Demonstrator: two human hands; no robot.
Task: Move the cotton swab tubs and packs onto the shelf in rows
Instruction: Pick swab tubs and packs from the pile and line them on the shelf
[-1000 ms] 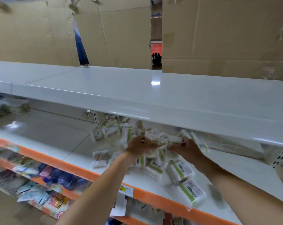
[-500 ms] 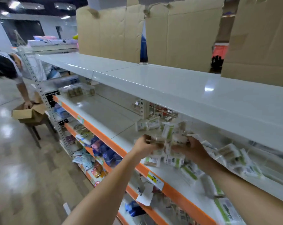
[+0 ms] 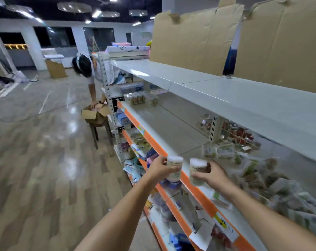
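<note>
My left hand (image 3: 159,168) grips a round cotton swab tub (image 3: 173,167) held upright in front of the orange shelf edge. My right hand (image 3: 210,174) grips a second swab tub (image 3: 197,172) beside it, just over that edge. Both tubs are clear with white tops and pale labels. A loose heap of swab packs (image 3: 258,176) lies on the white shelf (image 3: 164,124) to the right of my hands. A row of swab tubs (image 3: 141,99) stands at the shelf's far left end.
An upper white shelf (image 3: 226,98) overhangs the working shelf, with cardboard sheets (image 3: 189,37) standing on it. Lower orange-edged shelves hold mixed goods. A person (image 3: 92,73) bends over an open carton (image 3: 94,114) on a stool at the aisle's far end. Wooden floor lies to the left.
The view has swung left along the aisle. My hands have come out from the heap of packs, and each now holds one tub in front of the shelf edge.
</note>
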